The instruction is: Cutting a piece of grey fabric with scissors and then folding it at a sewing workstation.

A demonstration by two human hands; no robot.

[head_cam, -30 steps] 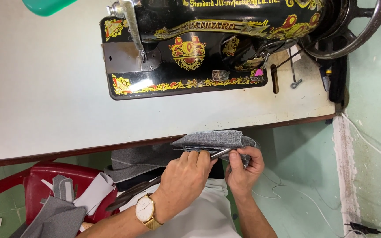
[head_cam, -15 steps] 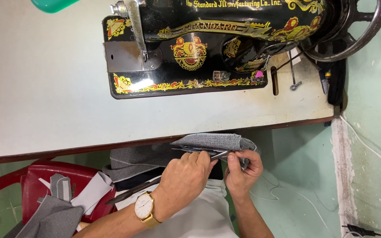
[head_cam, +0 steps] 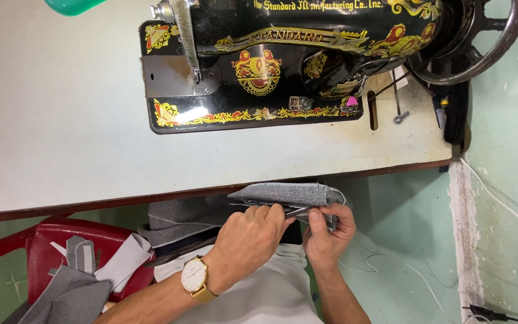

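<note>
- The white sewing table (head_cam: 61,120) fills the far half of the view, with a black sewing machine (head_cam: 283,60) decorated in gold and red standing on its right part.
- A red plastic chair (head_cam: 49,246) sits near left, piled with grey and white fabric scraps (head_cam: 73,288).
- The folded grey fabric piece (head_cam: 289,193) is held just below the table's near edge, at centre; its long axis runs left to right, the rounded fold end pointing right.
- The left hand (head_cam: 250,240), with a gold wristwatch (head_cam: 194,277) on its wrist, has its fingers closed around a slim metal tool (head_cam: 298,210) lying along the fabric's lower edge, tip pointing right.
- The right hand (head_cam: 330,234) pinches the fabric's right end, thumb pressed on top, fingers curled underneath.
- Over the last second the fabric has flattened slightly and both hands have crept a little left; the grip is otherwise unchanged, so the work along that edge appears to be proceeding steadily.
</note>
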